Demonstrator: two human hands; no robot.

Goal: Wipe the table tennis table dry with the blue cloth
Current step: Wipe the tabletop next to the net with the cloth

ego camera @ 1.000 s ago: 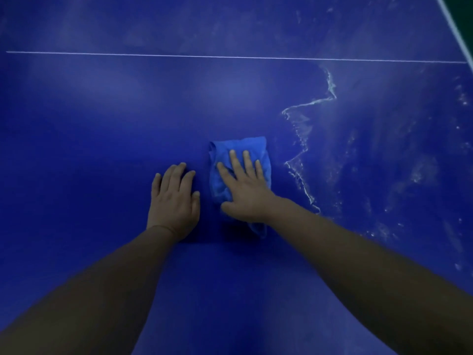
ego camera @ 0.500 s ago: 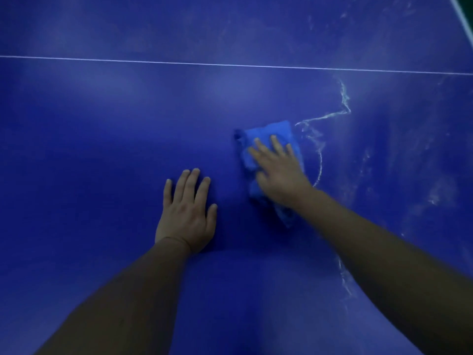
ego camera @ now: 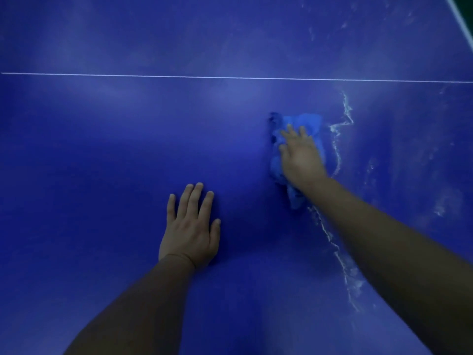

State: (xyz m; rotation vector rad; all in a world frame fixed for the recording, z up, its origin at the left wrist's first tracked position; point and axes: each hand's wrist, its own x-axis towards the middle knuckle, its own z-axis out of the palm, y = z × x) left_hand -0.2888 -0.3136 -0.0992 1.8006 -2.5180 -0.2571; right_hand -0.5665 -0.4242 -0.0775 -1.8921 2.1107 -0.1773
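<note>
Wet table (ego camera: 128,149), right hand (ego camera: 302,160) pressing blue cloth (ego camera: 307,121)

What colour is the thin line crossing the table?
The thin line is white; head view.

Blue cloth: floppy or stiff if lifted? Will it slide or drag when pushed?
Probably floppy: the blue cloth lies bunched in soft folds under the right hand, with a loose tail by the wrist. Likely slides easily, since the table looks smooth and water streaks lie beside it. Possibly heavy if soaked; that cannot be seen.
</note>
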